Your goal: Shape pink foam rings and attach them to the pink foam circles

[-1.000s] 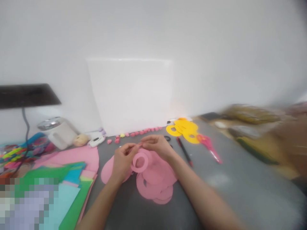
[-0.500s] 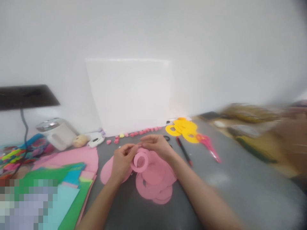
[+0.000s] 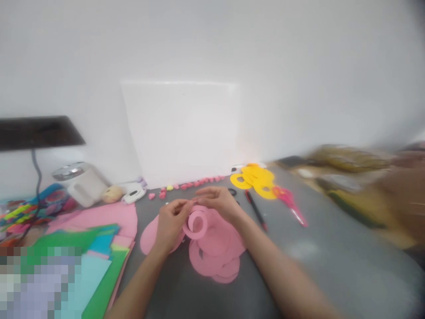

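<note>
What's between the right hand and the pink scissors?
In the head view, a black pen lies between the right hand and pink scissors, with a black loop beside the hand.

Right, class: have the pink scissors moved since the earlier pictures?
No; judged against the white board, the pink scissors lie in the same place.

A grey table [image 3: 332, 248] carries pink cutouts [image 3: 215, 241], yellow rings [image 3: 254, 176], scissors [image 3: 288, 199], a black pen [image 3: 255, 209] and coloured sheets [image 3: 68, 239].
</note>
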`<state>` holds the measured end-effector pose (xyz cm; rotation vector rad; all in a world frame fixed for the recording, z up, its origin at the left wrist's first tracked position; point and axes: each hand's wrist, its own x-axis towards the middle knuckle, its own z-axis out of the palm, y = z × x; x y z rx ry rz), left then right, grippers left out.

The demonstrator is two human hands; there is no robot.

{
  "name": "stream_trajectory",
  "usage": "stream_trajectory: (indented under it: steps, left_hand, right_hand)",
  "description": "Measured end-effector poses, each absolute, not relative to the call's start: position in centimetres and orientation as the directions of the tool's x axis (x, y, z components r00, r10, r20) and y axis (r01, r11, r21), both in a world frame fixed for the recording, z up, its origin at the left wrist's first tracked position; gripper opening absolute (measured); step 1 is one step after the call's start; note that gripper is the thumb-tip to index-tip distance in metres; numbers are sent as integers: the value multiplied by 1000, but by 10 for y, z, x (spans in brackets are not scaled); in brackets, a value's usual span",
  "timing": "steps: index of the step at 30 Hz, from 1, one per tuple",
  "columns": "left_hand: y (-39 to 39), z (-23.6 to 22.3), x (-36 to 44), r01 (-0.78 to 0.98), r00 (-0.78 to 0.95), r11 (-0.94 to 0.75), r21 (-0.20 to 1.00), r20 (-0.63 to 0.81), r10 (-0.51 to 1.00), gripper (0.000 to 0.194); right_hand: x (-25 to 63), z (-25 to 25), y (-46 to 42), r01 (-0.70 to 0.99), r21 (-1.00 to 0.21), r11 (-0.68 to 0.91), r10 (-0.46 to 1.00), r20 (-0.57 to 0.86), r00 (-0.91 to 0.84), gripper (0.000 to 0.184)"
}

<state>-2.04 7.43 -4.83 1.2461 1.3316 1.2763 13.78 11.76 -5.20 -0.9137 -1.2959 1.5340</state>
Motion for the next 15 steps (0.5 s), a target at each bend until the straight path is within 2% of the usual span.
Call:
stream_trajectory:
  steps: [15]
  left_hand:
    - [75, -50, -23, 149, -83, -86, 985, 100, 992, 28]
  right_hand:
    - [135, -53, 119, -237, -970, -60, 962, 7, -273, 38]
